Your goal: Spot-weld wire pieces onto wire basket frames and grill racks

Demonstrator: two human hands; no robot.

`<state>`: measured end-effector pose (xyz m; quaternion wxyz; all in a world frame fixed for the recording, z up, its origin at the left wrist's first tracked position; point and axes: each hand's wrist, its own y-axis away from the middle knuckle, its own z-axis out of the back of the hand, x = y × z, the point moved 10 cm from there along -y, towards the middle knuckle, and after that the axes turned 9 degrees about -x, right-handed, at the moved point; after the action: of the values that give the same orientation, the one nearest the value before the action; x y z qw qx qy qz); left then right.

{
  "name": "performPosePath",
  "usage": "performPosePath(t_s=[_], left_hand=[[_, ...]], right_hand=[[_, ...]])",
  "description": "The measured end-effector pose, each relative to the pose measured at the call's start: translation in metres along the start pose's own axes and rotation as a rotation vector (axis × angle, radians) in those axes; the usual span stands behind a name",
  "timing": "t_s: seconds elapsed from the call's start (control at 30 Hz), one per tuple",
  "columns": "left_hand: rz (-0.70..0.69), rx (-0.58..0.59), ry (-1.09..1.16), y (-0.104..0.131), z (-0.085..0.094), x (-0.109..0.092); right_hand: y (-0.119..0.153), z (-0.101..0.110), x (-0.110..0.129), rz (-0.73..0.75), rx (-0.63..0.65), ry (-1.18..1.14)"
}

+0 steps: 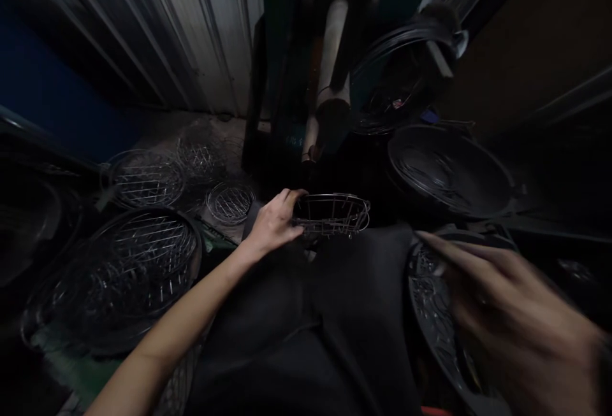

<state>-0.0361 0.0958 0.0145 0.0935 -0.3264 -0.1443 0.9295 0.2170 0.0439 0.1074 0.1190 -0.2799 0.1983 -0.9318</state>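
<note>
Left hand [276, 220] pinches one wire basket [331, 220]; right hand [509, 295], blurred, its hold I cannot tell.

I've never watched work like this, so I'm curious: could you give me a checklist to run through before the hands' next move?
1. Left hand has a grip on the wire basket: ok, at its left end.
2. Right hand is clear of the basket: ok, it is over by the tray at the right.
3. Right hand holds a part: cannot tell, motion blur.
4. Tray has wire parts in it: ok.
5. Basket touches the machine rod nowhere: cannot tell, dark there.
6. Good light: not ok, dim.
</note>
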Motion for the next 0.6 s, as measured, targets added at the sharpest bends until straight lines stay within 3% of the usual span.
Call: performPosePath(t_s=[0.1,0.33,0.43,0.6], left_hand=[[-0.055,0.026,-0.034,-0.006,-0.001,-0.009],[-0.199,0.016,-0.150,-0.014,-0.003,-0.023],[-0.236,-0.024,-0.127,-0.015,0.000,-0.022],[-0.225,-0.023,-0.113,-0.016,0.004,-0.016]], right_hand=[[-0.015,-0.046,0.021,0.079,0.074,-0.168],[-0.016,-0.121,-0.010,-0.361,0.198,-0.541],[-0.018,-0.140,-0.010,-0.426,0.260,-0.591],[-0.027,-0.147,-0.005,-0.424,0.220,-0.579]])
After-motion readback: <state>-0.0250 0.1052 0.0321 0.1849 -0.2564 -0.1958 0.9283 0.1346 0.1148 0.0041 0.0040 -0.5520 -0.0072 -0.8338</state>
